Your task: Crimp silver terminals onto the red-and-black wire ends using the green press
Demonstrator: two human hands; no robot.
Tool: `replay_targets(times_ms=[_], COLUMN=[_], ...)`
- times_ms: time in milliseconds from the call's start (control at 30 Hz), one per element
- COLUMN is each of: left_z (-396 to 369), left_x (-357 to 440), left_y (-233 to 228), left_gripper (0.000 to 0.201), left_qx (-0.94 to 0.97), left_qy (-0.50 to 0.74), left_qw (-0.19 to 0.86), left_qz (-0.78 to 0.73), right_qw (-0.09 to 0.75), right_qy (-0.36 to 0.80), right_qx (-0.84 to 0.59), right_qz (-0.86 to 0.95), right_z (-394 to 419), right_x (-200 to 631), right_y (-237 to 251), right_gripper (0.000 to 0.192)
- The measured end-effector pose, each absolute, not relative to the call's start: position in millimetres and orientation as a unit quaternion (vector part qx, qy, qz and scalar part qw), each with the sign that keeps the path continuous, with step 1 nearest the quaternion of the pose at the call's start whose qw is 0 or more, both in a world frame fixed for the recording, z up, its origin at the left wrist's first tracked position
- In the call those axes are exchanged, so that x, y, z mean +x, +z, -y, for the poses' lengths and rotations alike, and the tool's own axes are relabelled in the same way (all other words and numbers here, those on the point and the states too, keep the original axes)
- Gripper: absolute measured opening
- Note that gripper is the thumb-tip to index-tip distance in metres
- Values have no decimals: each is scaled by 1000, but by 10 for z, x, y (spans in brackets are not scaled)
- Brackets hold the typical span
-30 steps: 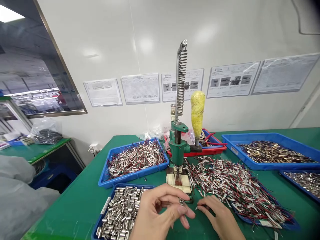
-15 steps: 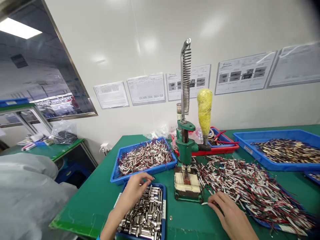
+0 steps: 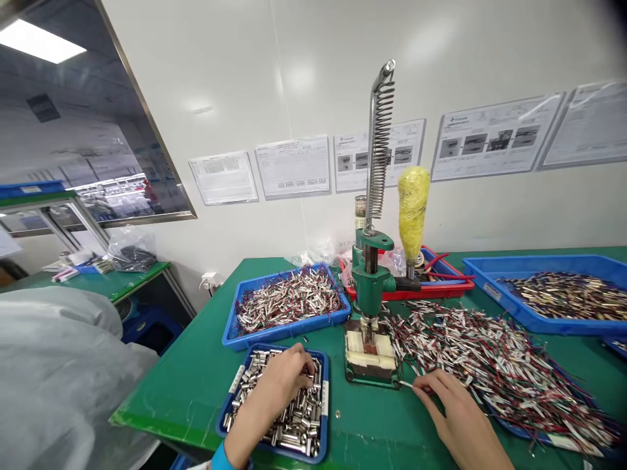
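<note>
My left hand, with a blue band at the wrist, reaches into a small blue tray of short shiny metal tubes. Its fingers are curled together among the tubes, and whatever is between them is hidden. Low on the right, my right hand pinches a thin white wired piece between thumb and forefinger. That piece points toward the base of a green hand press, which has a tall spring and a yellow-wrapped handle. Beside the right hand spreads a heap of similar wired pieces.
Behind the metal tubes stands a blue tray of white wired pieces. A red tray sits behind the press; a blue tray of gold-tipped pieces is at the right. A person's pale sleeve is at the left. Sheets hang on the wall.
My left hand has moved down from the tray's far edge into the metal tubes, its fingers now curled. My right hand still pinches the white wired piece near the press. The view has shifted slightly.
</note>
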State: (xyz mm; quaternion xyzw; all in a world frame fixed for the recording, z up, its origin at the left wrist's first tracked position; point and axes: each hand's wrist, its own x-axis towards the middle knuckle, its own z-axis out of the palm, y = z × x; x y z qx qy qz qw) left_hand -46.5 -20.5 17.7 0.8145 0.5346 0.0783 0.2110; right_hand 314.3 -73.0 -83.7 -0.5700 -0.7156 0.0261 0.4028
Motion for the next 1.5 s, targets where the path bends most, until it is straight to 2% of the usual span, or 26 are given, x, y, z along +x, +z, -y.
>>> replay_targets(times_ms=[100,267,467,633,833,967,1067,1200,1333,1500], left_z=[203,263,357,395,299,99,-63,-216,-291,-313], left_x=[-433,-349,-112,60,207,353,515,752,915,1005], left_y=[224,394,517,667,743,686,647,593,532,423], left_gripper=[14,13,19,24,32,28,29,30,24,29], left_qx=[812,812,721,645,621,610,594,599,611,615], left_qy=[89,127,262,321,363,411,434,445,442,465], left_qw=[188,224,345,427,450,453,471,479,474,449], left_qz=[-545,-524,-541,-547,-530,-503,-486,-462,-454,-452], right_qw=[412,447,525,549,534,507,500,476,488,498], right_qy=[52,81,111,135,132,86,61,103,99,73], right_qx=[-592,-604,-583,-581,-614,-625,-625,-613,-613,-610], right_qz=[690,655,610,585,566,588,596,622,613,612], right_z=[786,781,516,342,192,145,164,199,201,201], right_x=[3111,3078,2717,2246,2158,2210,2234,2288,2306,2279], right_y=[-772,-638,-214,73,-47,-218,-240,-179,-186,-236], right_gripper=[35,37,34,38,45,46,42,34,32,31])
